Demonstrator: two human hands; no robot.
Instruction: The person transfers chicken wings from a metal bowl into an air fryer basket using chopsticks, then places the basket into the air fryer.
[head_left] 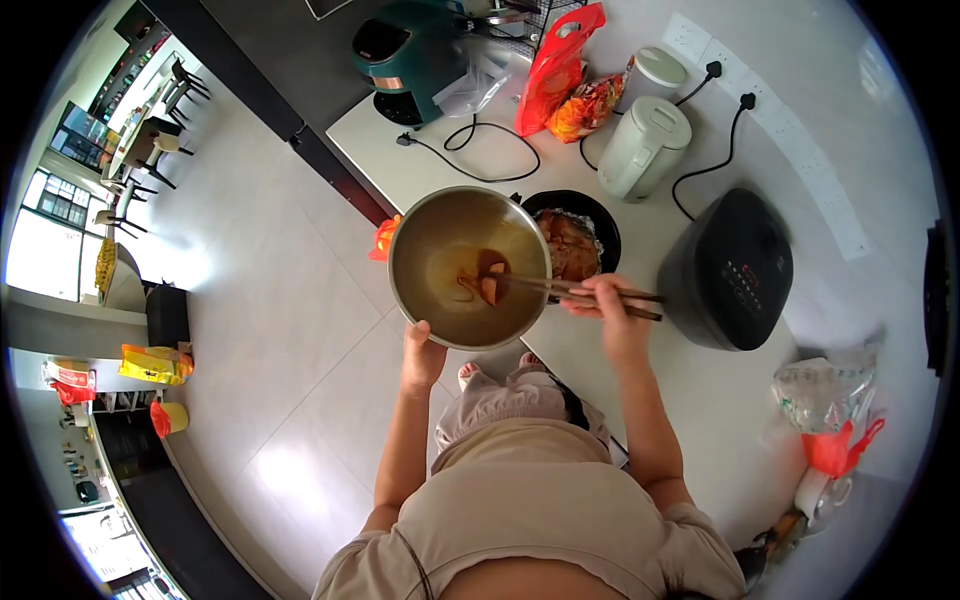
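Note:
My left hand (424,350) grips the near rim of a metal mixing bowl (430,270), its thumb over the edge. Inside the bowl lie a few brownish pieces of food (490,288) in a little dark sauce. My right hand (612,310) is closed around a pair of dark chopsticks (560,288), whose tips reach into the bowl at the food. Just right of the bowl, partly behind it and the chopsticks, a black round basket (612,235) lined with foil holds reddish, sauce-coated meat (568,245).
On the counter (480,150) stand a green air fryer (410,65) with its cord, a pale kettle (645,145) and a black rice cooker (735,270). A red bag (555,75) lies at the back. Plastic bags (820,395) sit at the right. Floor (310,300) extends left.

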